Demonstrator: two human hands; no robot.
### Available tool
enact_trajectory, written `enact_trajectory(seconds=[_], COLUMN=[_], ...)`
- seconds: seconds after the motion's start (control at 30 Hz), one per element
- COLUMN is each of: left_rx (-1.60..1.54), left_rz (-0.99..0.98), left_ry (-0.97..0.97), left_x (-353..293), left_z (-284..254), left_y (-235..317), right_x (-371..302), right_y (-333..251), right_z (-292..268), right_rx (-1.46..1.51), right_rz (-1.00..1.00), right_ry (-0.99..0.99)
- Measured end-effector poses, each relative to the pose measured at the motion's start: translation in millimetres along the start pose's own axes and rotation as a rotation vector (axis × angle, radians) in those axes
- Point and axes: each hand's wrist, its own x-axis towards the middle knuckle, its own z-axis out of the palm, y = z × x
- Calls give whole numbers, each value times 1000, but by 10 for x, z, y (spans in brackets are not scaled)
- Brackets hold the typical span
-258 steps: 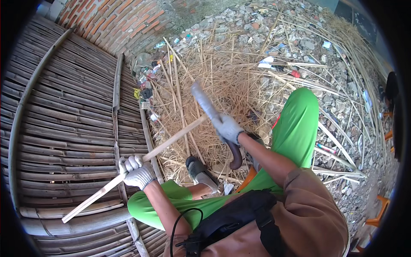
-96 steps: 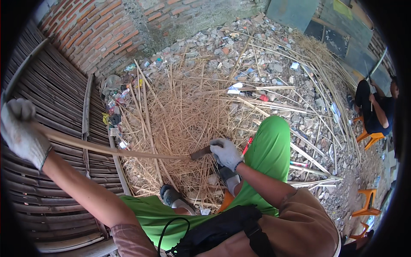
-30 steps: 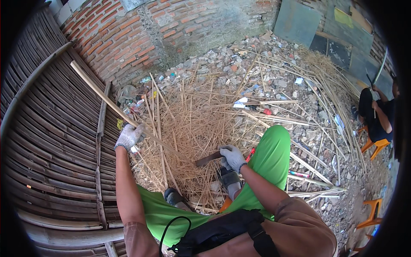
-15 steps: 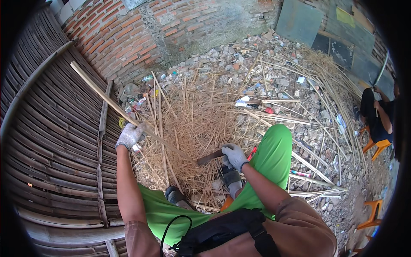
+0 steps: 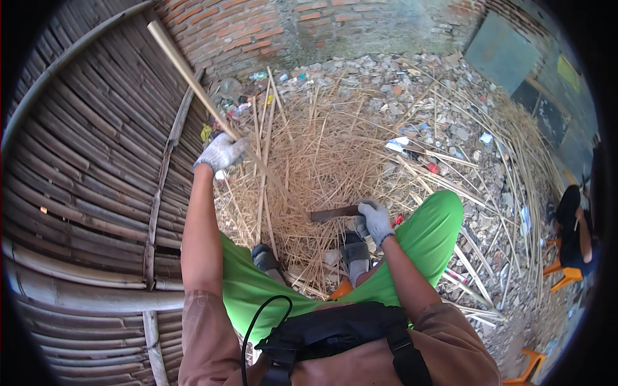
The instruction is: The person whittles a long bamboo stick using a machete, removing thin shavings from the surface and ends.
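Observation:
My left hand (image 5: 221, 152), in a pale knit glove, is closed around a long split bamboo strip (image 5: 187, 71). The strip slants from the upper left down toward my lap, its lower end close to the blade. In a matching glove, my right hand (image 5: 375, 220) grips a machete (image 5: 331, 213) with a short, broad, dark blade. The blade points left, and its tip is at or just beside the strip's lower end; contact cannot be made out. Below them, pale bamboo shavings (image 5: 315, 148) cover the ground between my feet.
A bamboo-slat wall (image 5: 96, 174) rises close on my left, with a brick wall (image 5: 257, 32) at the back. Rubble (image 5: 463, 132) and loose bamboo strips (image 5: 473, 276) spread to the right. Another person (image 5: 573, 225) sits at the far right on an orange stool (image 5: 565, 278).
The whole view has shifted. My left hand is farther forward relative to my right, and the strip stands steeper. The machete blade lies more level. Both hands keep their hold.

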Motion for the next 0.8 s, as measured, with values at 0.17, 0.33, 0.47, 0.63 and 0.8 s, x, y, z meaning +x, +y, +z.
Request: enact_trajectory(seconds=[0.17, 0.33, 0.47, 0.63, 0.8], left_rx=[-140, -275, -276, -316, -329], left_rz=[106, 163, 87, 96, 79], left_ry=[44, 88, 127, 210, 371], left_x=[8, -16, -82, -212, -356], left_z=[-7, -101, -277, -524, -752], left_y=[-56, 17, 36, -85, -292], right_x=[27, 81, 94, 97, 105], right_y=[17, 52, 71, 66, 59], right_z=[-16, -56, -65, -49, -51], right_rx=[-12, -14, -23, -12, -19], right_rz=[-15, -13, -30, -19, -18], right_ry=[-33, -30, -5, -4, -12])
